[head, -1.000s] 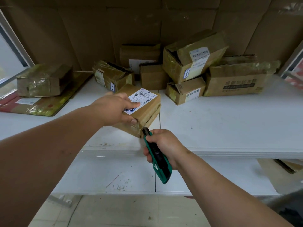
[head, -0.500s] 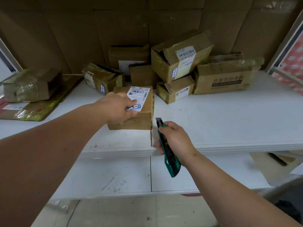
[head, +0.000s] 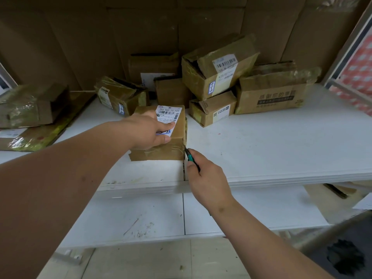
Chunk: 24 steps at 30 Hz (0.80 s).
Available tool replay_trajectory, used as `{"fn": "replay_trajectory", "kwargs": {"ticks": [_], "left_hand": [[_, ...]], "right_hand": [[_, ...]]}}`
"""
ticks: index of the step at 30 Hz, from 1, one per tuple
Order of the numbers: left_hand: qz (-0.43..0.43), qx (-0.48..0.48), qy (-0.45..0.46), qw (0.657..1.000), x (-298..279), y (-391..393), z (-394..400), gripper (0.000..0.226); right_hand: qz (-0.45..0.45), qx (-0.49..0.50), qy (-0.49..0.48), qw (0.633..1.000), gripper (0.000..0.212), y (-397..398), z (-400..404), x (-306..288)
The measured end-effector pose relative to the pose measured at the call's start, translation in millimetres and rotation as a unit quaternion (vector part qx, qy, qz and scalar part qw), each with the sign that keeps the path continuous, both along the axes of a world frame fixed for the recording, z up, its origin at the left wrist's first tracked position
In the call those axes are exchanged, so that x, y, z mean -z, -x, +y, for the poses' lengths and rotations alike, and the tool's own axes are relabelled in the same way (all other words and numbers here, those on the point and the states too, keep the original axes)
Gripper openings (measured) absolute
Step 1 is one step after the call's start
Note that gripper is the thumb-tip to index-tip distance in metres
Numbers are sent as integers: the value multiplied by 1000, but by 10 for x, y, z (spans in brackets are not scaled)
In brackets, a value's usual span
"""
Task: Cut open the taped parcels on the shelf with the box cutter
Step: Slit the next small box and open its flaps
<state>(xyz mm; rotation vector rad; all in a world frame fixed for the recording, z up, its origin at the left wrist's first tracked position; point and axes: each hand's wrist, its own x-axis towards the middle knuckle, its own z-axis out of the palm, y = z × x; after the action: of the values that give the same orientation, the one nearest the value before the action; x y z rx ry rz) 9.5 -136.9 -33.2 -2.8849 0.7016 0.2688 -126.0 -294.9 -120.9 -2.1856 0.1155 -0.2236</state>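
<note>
The small parcel (head: 161, 135) sits on the white shelf (head: 281, 150), a little left of the middle of the frame. The left hand (head: 148, 130) lies on top of it. Its fingers reach over the white label (head: 168, 117) and the thumb hooks down the front side, so the hand is clamped on the parcel and holds it down.

The right hand (head: 205, 178) is just below and right of the parcel. Its fingers are wrapped tight around the green box cutter (head: 191, 158). Only the top bit of the cutter shows above the hand. The tip is at the front right corner of the parcel, where shiny tape wraps the side. It looks like it touches the tape, but it is too small to be sure.

The step now seems to be to start the cut at that corner. To do it well, I think the blade should go in only a little, so it cuts tape and not what is inside. The cut should follow the line where the flaps meet. The left hand should press hard so the parcel does not slide. The left thumb hangs close to the blade, so it would be safer to cut away from it.

More parcels (head: 217, 67) wait in a pile at the back, in the upper middle of the frame.
</note>
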Motion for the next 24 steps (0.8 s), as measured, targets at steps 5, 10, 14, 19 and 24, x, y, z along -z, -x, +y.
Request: {"fn": "replay_trajectory", "kwargs": {"ticks": [5,10,14,19,24], "left_hand": [[5,1,-10,1000,0,5,-7,57],[3,11,-24,1000,12,-3,12,59],[2,13,-12,1000,57,-9,54,59],[-3,16,-3,1000,94,-5,67,58],[6,18,9,1000,98,-27,101,58]], "right_hand": [[-12,25,21,999,45,-9,86,55],[-11,86,51,995,47,-9,236,128],[20,110,76,991,47,-31,309,148],[38,128,90,987,37,-25,342,111],[65,146,160,974,18,-25,352,110]]}}
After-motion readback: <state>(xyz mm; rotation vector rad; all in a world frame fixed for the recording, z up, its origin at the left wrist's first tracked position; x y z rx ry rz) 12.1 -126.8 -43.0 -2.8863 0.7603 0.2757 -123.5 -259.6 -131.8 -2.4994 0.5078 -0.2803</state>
